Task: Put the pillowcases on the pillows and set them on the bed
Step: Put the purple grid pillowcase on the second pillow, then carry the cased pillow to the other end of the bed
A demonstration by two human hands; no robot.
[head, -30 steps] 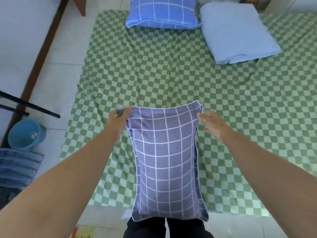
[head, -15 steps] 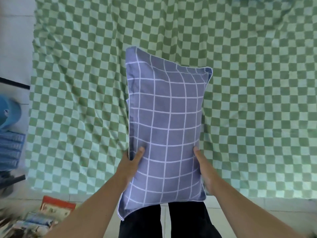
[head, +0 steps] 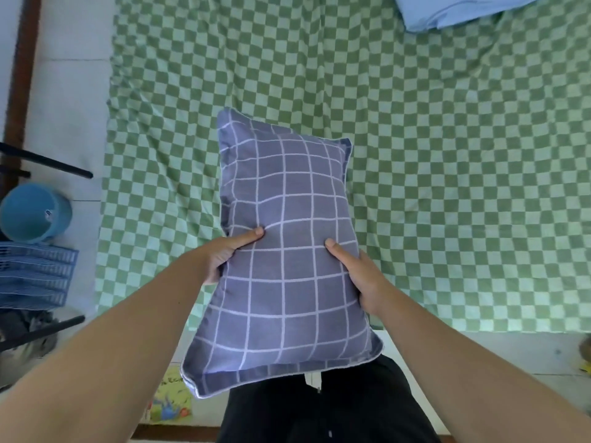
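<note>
Both hands hold one pillow [head: 287, 251], already in its grey-blue grid pillowcase, lengthwise out in front of the body. Left hand [head: 220, 257] grips the left long edge, thumb lying across the top face, fingers tucked under and hidden. Right hand [head: 359, 276] grips the right long edge the same way, thumb on top, fingers underneath. Grip sits about mid-length on each side, so the pillow stays balanced and level. That is likely why it's held there: ready to carry or toss forward.

The pillow is between the two hands, its far end sticking out past the thumbs over the green checked bed [head: 447, 187], its near end back toward the person's dark trousers [head: 319, 410]. It looks lifted clear of the sheet, not lying on it, though I can't be sure of the gap.

Beyond the right hand, far up and to the right, a folded light-blue blanket [head: 447, 11] lies on the bed. Out past the left hand, on the floor, are a blue bucket [head: 35, 212] and a blue basket [head: 32, 273].

Versus half a second ago: the grip is much the same, with both hands on the long sides, but the thumbs are now further up toward mid-length and the pillow tilts a little more to the left. The view has swung up, so the blanket corner is back in shot. One second ago the hands were at the far corners instead.

Judged stage: case is on, and setting the pillow at the head of the bed remains.
</note>
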